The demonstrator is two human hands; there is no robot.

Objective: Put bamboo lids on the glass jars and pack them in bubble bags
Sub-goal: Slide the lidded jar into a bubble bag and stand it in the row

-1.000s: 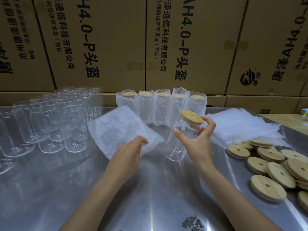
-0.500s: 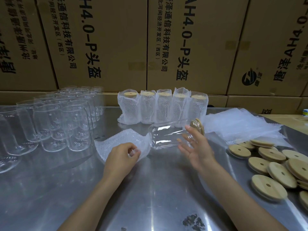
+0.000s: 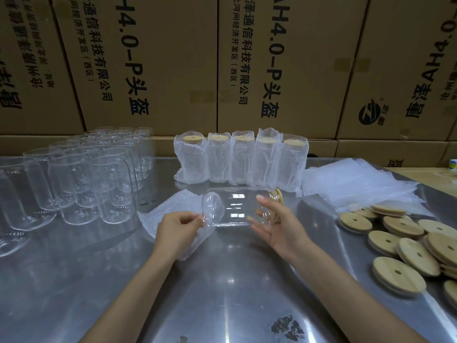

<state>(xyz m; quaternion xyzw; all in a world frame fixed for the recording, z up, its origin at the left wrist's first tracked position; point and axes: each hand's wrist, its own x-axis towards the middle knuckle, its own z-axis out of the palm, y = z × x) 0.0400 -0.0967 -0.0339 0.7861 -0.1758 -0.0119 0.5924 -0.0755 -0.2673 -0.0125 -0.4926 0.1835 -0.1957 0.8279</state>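
Plenty of bare steel table [image 3: 222,293] near me. Five bagged jars [image 3: 241,159] line the far edge, loose lids [image 3: 400,243] right. My right hand [image 3: 279,231] cradles the lidded jar [image 3: 237,206] sideways, fingers loosely curled; left hand [image 3: 176,233] pinches the bubble bag [image 3: 163,214] open at its base.

Left hand [image 3: 176,230] pinching, right hand [image 3: 279,225] cupped.
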